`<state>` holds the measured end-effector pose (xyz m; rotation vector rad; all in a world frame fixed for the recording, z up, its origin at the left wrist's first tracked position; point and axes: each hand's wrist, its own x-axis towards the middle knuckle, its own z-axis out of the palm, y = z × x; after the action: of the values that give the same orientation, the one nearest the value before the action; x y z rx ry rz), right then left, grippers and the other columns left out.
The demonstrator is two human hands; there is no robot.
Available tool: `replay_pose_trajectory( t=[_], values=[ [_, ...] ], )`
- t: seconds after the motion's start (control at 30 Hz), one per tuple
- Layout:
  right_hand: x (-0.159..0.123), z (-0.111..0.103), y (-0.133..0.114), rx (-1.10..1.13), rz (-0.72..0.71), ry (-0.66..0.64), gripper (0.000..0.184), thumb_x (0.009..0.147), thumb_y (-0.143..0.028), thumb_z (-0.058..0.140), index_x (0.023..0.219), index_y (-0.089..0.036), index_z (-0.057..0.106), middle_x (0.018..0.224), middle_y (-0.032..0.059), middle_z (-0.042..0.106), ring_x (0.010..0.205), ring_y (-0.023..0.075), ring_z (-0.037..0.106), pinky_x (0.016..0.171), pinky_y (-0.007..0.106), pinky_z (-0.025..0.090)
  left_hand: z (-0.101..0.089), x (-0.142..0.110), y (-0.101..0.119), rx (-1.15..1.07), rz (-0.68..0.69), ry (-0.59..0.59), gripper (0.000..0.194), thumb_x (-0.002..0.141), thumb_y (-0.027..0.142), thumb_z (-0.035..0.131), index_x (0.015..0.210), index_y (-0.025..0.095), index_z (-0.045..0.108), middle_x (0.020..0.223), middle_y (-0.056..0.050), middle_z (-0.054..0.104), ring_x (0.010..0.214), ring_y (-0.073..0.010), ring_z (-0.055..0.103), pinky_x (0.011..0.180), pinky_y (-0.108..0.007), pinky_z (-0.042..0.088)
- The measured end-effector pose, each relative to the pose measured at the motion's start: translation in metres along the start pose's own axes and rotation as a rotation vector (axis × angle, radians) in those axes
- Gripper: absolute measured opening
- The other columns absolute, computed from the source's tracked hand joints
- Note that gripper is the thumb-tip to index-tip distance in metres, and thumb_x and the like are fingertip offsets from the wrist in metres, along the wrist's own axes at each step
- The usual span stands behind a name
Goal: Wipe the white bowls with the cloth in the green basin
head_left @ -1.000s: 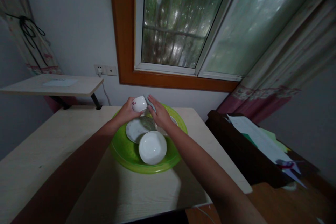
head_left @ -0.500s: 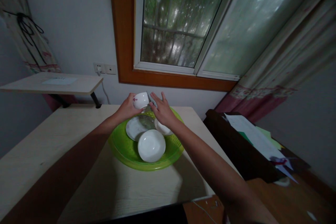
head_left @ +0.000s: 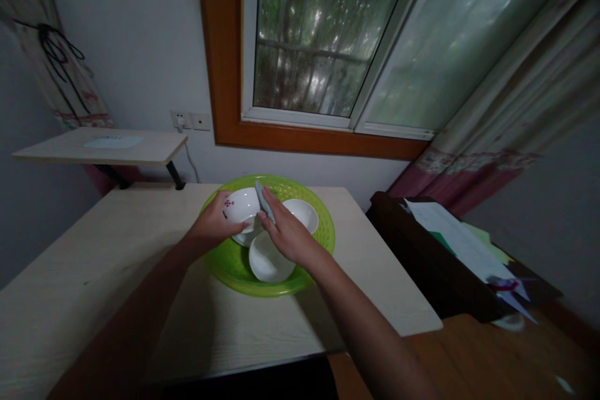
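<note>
My left hand [head_left: 213, 220] grips a white bowl [head_left: 242, 203] with a small red flower print, tilted on its side above a green plastic basin [head_left: 274, 290]. Fingers nearly straight, my right hand [head_left: 291, 232] presses a thin grey sponge [head_left: 264, 201] against the bowl's rim side. Inside the basin, another white bowl [head_left: 269, 262] lies at the front, partly behind my right hand. A further white bowl [head_left: 304, 212] sits at the right. Below the held bowl a slice of a white dish [head_left: 241, 239] shows; the rest of it is hidden.
The basin stands on a pale wooden table [head_left: 117, 250], near its far edge and the wall. A raised shelf [head_left: 154, 150] occupies the back left. To the right is a dark brown piece of furniture [head_left: 422, 262] with papers [head_left: 450, 234] on it.
The held bowl and both hands have come down and nearer, now covering most of the plate in the basin. The sponge stays at the bowl's rim, and the right fingers have drawn together.
</note>
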<state>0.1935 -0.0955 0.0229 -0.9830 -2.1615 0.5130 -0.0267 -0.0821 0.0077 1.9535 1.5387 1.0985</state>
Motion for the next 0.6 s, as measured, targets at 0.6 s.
replay_pose_trajectory(
  t=[0.6],
  values=[
    [-0.020,0.023,-0.023,-0.080,-0.211,-0.021,0.061,0.104,-0.036,0.040,0.160,-0.032,0.015,0.167,-0.0013,0.017,0.156,0.0211,0.008,0.127,0.051,0.021,0.000,-0.025,-0.002,-0.031,-0.017,0.082,0.066,0.060,0.042,0.079,0.115,0.020,0.049,0.103,-0.007,0.066,0.092,-0.0255,0.066,0.079,-0.040,0.057]
  ],
)
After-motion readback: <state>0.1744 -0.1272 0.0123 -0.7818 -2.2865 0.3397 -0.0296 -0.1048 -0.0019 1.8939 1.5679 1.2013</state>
